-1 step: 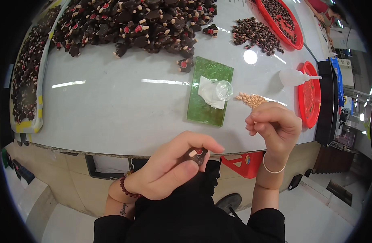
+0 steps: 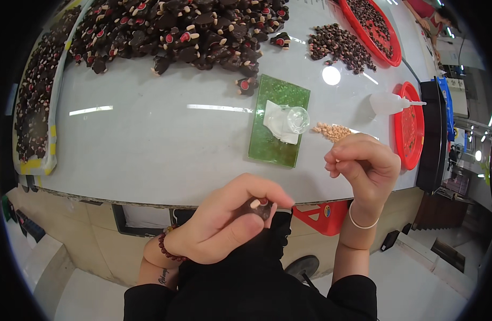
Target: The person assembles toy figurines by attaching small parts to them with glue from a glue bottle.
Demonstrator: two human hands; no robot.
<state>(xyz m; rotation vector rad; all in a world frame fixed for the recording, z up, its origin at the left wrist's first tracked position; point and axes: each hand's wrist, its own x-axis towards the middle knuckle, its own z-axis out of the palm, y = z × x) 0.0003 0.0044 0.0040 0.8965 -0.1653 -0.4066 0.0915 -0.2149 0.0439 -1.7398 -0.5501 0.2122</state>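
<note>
My left hand [image 2: 230,216] is closed around a small dark brown figurine [image 2: 263,209] with a red spot and a beige nub, held in front of the table edge. To its right, my right hand [image 2: 366,163] is raised with thumb and forefinger pinched on a tiny pale piece [image 2: 337,160], mostly hidden by the fingertips. Just beyond that hand lies a small pile of beige bits [image 2: 331,131]. A green slab [image 2: 273,152] rests on the table between the hands, bearing a white sheet [image 2: 275,120] and a small clear plastic cup [image 2: 298,120].
Many similar dark figurines [image 2: 192,32] are heaped at the far left, and a tray [image 2: 50,152] at the left edge holds more. Small dark pieces [image 2: 342,48] lie beside a red tray [image 2: 397,53]. A white squeeze bottle [image 2: 385,103] touches another red tray [image 2: 415,155].
</note>
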